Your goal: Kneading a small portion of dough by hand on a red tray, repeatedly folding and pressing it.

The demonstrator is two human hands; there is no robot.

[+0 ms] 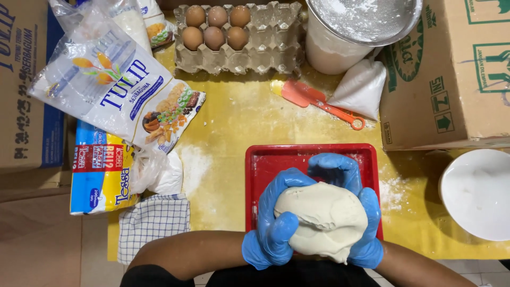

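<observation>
**Dough cupped between my gloved hands**

I hold the pale dough ball (320,220) between both palms, above the near edge of the red tray (265,165). My left hand (273,228) curls round its left side, thumb pressed on top; my right hand (357,212) wraps over the far and right sides. Further off lie an orange spatula (313,101) and an egg carton (265,48).

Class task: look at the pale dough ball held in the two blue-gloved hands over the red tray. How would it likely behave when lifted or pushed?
The dough is probably soft and floppy: the left hand and right hand cup it from both sides. It looks fairly heavy for its size, being a dense solid lump. A push would likely dent it rather than roll it, and its matte surface suggests it is not slippery.
</observation>
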